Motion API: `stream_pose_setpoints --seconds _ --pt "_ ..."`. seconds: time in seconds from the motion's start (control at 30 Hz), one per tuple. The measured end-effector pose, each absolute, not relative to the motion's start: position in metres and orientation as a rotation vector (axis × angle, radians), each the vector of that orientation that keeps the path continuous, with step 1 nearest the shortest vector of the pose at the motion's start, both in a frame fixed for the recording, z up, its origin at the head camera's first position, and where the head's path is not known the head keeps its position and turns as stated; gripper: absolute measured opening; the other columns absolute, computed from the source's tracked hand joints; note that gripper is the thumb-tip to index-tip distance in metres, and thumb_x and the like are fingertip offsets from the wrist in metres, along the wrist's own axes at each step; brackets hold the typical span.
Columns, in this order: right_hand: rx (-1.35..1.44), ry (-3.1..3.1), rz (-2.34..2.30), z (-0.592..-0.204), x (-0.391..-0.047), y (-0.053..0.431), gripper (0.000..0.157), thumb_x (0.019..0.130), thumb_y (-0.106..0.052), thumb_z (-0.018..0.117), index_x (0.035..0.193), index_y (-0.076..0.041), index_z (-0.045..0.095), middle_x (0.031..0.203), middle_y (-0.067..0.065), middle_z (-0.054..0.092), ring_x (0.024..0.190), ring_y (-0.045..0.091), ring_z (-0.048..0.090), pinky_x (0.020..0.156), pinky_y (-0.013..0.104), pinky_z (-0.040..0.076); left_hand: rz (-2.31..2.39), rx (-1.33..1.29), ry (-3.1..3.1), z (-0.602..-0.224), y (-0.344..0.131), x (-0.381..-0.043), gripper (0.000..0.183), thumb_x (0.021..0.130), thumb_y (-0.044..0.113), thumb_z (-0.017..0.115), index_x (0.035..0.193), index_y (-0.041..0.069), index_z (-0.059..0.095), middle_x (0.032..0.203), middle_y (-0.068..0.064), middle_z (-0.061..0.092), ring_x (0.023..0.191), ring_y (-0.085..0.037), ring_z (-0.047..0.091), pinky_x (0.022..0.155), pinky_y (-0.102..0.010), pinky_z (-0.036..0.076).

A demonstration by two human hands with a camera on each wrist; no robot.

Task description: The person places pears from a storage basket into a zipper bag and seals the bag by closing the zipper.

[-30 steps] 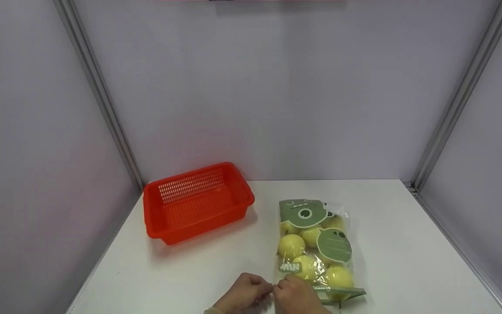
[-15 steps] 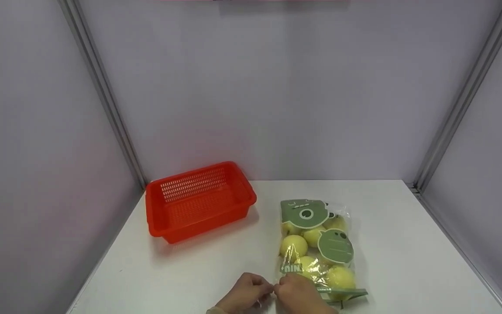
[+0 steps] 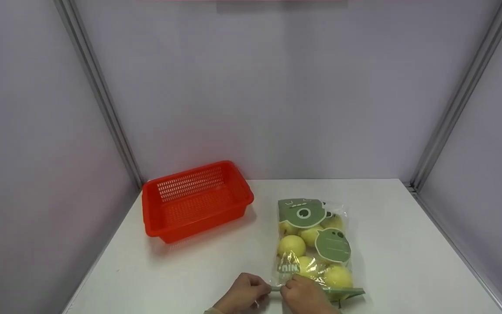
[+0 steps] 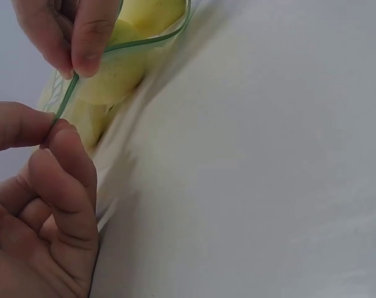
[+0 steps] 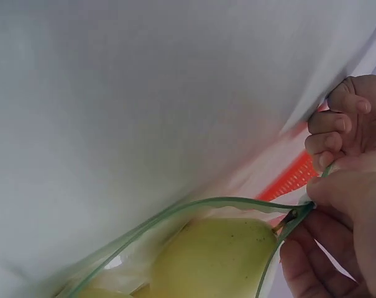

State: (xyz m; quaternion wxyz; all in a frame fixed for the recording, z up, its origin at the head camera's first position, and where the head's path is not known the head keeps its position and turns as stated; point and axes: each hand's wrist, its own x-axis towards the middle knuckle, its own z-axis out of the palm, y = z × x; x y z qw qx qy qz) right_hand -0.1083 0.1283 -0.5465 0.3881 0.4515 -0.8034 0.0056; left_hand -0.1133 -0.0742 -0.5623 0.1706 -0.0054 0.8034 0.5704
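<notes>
A clear zip bag with green animal prints lies on the right of centre in the head view. Several round yellow pears fill it; one speckled pear with a dark stem shows close up in the right wrist view. My left hand pinches the left end of the green zip strip between thumb and forefinger. A little to its right, my right hand pinches the same strip. Beyond the right hand the bag's mouth gapes, its two green edges apart.
A red plastic basket with slotted walls stands at the back left of the white table. Grey-white panels enclose the table at the back and both sides.
My right hand has slid slightly right along the zip, away from the left hand. A short length of green strip now shows between them. The left hand stays about where it was.
</notes>
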Motion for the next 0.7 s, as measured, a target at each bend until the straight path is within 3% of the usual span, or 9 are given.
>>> stream_pose_setpoints --seconds 0.7 --pt "1.138 -2.063 0.075 -0.546 -0.108 0.149 0.018 0.059 -0.016 0.077 0.059 -0.018 0.059 0.056 -0.008 0.051 0.053 0.009 0.044 0.046 0.021 0.032 1.618 0.004 2.257 -0.557 -0.074 -0.111 0.015 0.084 0.019 0.068 0.078 0.006 0.072 0.063 0.001 0.062 0.058 -0.012 0.053 0.05 -0.023 0.042"
